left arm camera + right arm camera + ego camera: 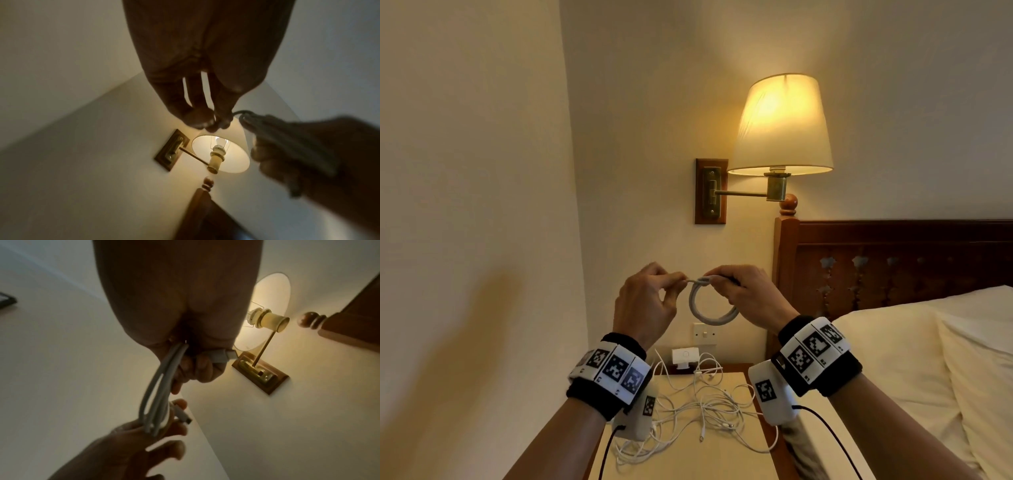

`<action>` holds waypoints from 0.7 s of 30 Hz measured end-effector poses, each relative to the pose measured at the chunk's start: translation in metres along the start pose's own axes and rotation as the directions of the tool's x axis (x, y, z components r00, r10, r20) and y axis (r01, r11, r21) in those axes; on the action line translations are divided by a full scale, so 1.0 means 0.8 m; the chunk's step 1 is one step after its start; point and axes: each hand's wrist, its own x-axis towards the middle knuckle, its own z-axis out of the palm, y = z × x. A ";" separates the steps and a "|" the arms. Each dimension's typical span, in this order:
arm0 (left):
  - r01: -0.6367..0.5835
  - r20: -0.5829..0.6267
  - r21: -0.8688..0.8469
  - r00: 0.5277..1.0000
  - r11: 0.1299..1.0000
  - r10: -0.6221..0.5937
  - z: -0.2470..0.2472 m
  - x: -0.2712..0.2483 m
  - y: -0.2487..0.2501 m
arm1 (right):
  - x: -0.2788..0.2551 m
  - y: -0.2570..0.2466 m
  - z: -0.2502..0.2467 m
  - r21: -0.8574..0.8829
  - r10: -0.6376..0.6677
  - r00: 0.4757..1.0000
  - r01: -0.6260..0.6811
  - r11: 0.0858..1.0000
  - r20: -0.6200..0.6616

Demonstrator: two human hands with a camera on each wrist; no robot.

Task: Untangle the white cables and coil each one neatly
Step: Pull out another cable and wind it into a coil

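Observation:
A white cable wound into a small coil (710, 310) hangs in the air between both hands, well above the bedside table. My right hand (739, 291) grips the coil's top, with one plug end (223, 356) sticking out past its fingers. My left hand (654, 291) pinches the cable's other end (182, 414) at the top of the coil (287, 138), thumb against fingertips. A tangle of thin white cables (698, 407) lies on the table below, partly hidden by my wrists.
The pale-topped bedside table (722, 459) stands in the wall corner, with a white charger (685, 356) at its back under a wall switch (705, 332). A lit wall lamp (780, 123) hangs above. The bed with a wooden headboard (893, 260) and pillow (893, 356) fills the right.

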 end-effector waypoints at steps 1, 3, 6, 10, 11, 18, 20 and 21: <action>0.075 0.052 -0.137 0.996 0.988 -0.069 -0.001 0.000 0.001 | 0.000 0.000 0.000 0.075 0.021 1.000 -0.022 0.997 0.011; 0.337 0.250 -0.403 0.935 0.851 -0.252 -0.007 0.002 0.008 | 0.001 -0.001 0.000 0.190 0.042 0.999 -0.044 0.981 0.018; 0.603 0.542 -0.572 0.786 0.556 -0.296 -0.013 -0.002 0.018 | 0.002 -0.003 0.003 0.238 0.029 0.999 -0.022 0.971 -0.028; 0.736 0.688 -0.647 0.676 0.199 -0.263 -0.010 -0.003 0.024 | 0.002 -0.003 0.011 0.204 0.010 0.987 0.022 0.979 -0.157; 0.758 0.718 -0.639 0.649 0.130 -0.253 -0.009 -0.004 0.025 | 0.001 -0.002 0.013 0.181 0.007 0.981 0.028 0.983 -0.193; 0.800 0.776 -0.598 0.594 0.052 -0.212 -0.009 -0.003 0.026 | -0.002 -0.003 0.023 0.034 -0.110 0.952 0.125 0.992 -0.285; 0.786 0.761 -0.613 0.615 0.081 -0.206 -0.012 0.001 0.028 | -0.002 -0.003 0.017 0.074 -0.070 0.963 0.093 0.993 -0.261; 0.769 0.739 -0.626 0.638 0.129 -0.216 -0.012 0.002 0.027 | -0.002 -0.002 0.014 0.103 -0.047 0.969 0.074 0.992 -0.242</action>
